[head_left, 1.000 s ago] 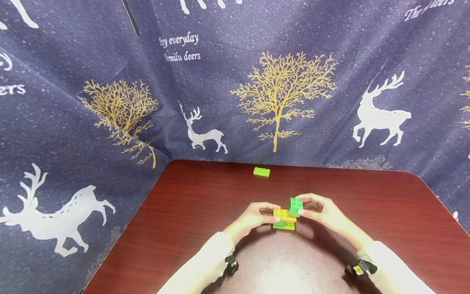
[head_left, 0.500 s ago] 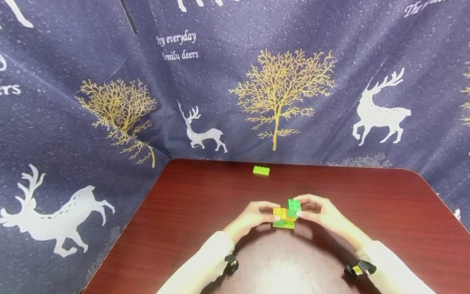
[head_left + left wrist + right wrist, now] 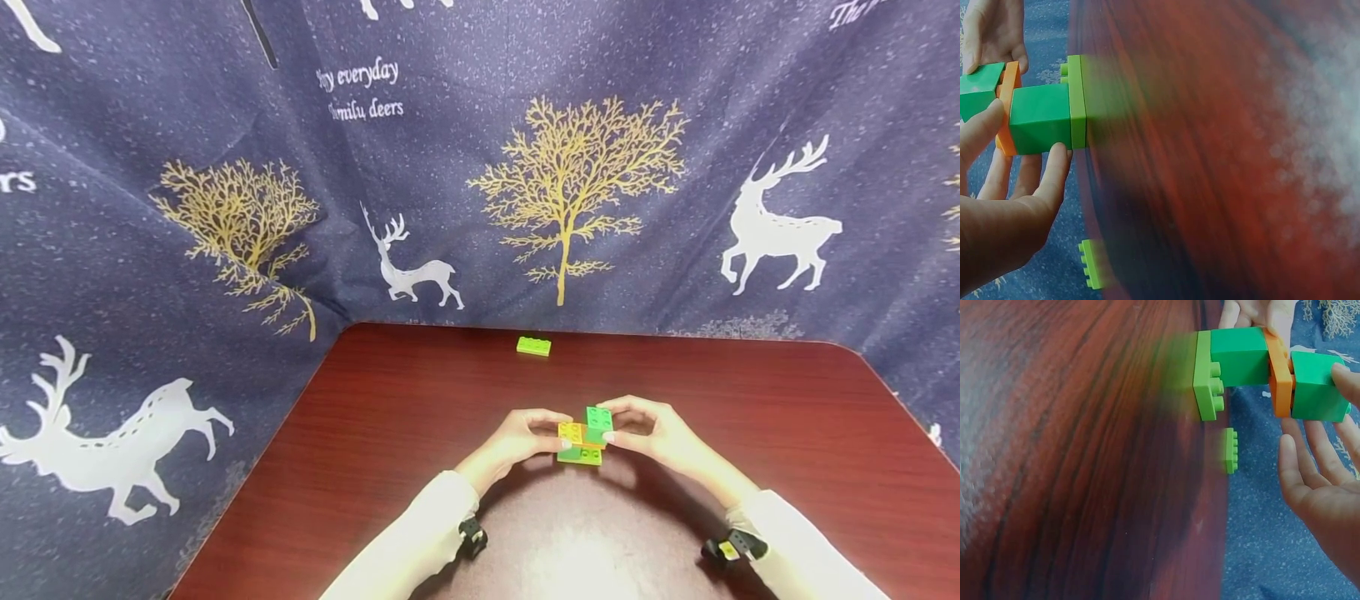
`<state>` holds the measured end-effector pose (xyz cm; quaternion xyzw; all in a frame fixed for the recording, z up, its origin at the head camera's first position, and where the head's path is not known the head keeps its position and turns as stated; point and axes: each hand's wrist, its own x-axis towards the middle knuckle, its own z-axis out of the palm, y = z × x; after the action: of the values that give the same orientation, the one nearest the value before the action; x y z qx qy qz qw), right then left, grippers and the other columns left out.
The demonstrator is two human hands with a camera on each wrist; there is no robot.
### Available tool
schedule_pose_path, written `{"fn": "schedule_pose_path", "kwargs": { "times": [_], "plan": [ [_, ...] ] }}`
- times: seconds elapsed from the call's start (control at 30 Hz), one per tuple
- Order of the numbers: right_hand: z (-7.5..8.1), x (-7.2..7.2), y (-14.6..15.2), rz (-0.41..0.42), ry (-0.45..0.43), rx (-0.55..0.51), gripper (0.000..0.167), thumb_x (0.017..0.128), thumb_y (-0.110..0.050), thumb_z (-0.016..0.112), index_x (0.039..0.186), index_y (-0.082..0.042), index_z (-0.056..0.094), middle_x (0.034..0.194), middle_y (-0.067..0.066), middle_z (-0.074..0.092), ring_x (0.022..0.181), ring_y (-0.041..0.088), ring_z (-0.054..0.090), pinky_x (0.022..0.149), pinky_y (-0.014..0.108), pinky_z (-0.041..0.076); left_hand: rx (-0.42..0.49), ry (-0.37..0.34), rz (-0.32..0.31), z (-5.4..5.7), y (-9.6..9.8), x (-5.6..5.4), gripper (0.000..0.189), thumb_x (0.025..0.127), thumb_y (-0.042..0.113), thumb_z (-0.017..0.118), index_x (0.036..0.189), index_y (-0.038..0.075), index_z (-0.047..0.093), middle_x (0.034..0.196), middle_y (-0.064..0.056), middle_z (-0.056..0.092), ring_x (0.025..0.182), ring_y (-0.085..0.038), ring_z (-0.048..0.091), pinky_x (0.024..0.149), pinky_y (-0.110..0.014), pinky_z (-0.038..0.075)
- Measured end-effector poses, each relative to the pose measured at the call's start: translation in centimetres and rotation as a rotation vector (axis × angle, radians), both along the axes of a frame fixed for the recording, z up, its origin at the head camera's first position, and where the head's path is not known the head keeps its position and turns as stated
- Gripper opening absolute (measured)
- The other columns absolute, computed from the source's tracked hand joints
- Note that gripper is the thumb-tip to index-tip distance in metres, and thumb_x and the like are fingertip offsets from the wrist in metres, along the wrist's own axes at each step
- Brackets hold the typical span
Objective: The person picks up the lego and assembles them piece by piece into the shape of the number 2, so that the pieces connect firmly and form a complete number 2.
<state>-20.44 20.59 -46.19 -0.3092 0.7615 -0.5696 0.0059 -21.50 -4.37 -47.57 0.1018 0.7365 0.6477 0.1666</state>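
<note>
A lime-green plate (image 3: 591, 457) lies on the table and bears a lower green block (image 3: 1041, 119). An orange plate (image 3: 1280, 381) lies across that block and juts out to the right. My left hand (image 3: 521, 437) holds this stack, its thumb at the orange plate and fingers along the far side. With my right hand (image 3: 651, 425) I pinch an upper green block (image 3: 599, 422) on the orange plate's right half. A narrow gap with orange studs shows between them in the right wrist view. Fingers hide part of the stack's left end.
Another lime-green plate (image 3: 534, 346) lies by itself near the back edge of the brown table (image 3: 420, 392). A dark blue cloth (image 3: 450, 167) with deer and trees hangs behind the table and along its left side.
The upper green block in my right hand has moved a little left and down onto the right half of the orange plate. My left hand stays at the stack.
</note>
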Motion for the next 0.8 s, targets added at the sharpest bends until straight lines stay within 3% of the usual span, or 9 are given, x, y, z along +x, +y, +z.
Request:
{"fn": "schedule_pose_path", "kwargs": {
  "times": [0.13, 0.33, 0.67, 0.8],
  "plan": [
    [-0.01, -0.01, -0.07, 0.024, -0.004, -0.018, 0.035, 0.085, 0.002, 0.069, 0.118, 0.003, 0.060, 0.104, 0.022, 0.068, 0.087, 0.022, 0.069, 0.077, 0.028, 0.056, 0.000, -0.004, -0.003, -0.03, -0.01, -0.01, 0.035, 0.076, 0.003, 0.078, 0.111, 0.008, 0.072, 0.098, -0.006, 0.071, 0.083, -0.014, 0.068, 0.074, -0.025, 0.055],
    [0.29, -0.06, -0.23, 0.010, 0.022, 0.000, 0.036, 0.085, -0.001, 0.071, 0.120, -0.002, 0.062, 0.098, 0.015, 0.070, 0.086, 0.023, 0.068, 0.076, 0.027, 0.055, 0.002, -0.013, -0.001, 0.24, -0.05, -0.04, 0.036, 0.076, 0.003, 0.079, 0.111, 0.009, 0.072, 0.098, -0.006, 0.071, 0.083, -0.015, 0.069, 0.074, -0.026, 0.056],
    [0.69, -0.33, -0.81, -0.002, 0.086, 0.042, 0.036, 0.083, -0.003, 0.073, 0.118, -0.004, 0.064, 0.100, 0.011, 0.071, 0.087, 0.022, 0.068, 0.078, 0.029, 0.055, 0.006, -0.014, -0.003, 0.16, -0.28, -0.08, 0.036, 0.076, 0.003, 0.078, 0.111, 0.007, 0.071, 0.098, -0.006, 0.071, 0.084, -0.015, 0.069, 0.075, -0.026, 0.055],
    [0.62, -0.20, -0.75, 0.001, 0.068, 0.035, 0.036, 0.083, -0.002, 0.073, 0.117, -0.004, 0.064, 0.102, 0.013, 0.070, 0.088, 0.021, 0.068, 0.077, 0.030, 0.056, -0.001, -0.010, -0.002, -0.02, -0.12, -0.07, 0.036, 0.076, 0.004, 0.079, 0.111, 0.009, 0.072, 0.098, -0.005, 0.071, 0.084, -0.015, 0.069, 0.074, -0.026, 0.055]
  ]
}}
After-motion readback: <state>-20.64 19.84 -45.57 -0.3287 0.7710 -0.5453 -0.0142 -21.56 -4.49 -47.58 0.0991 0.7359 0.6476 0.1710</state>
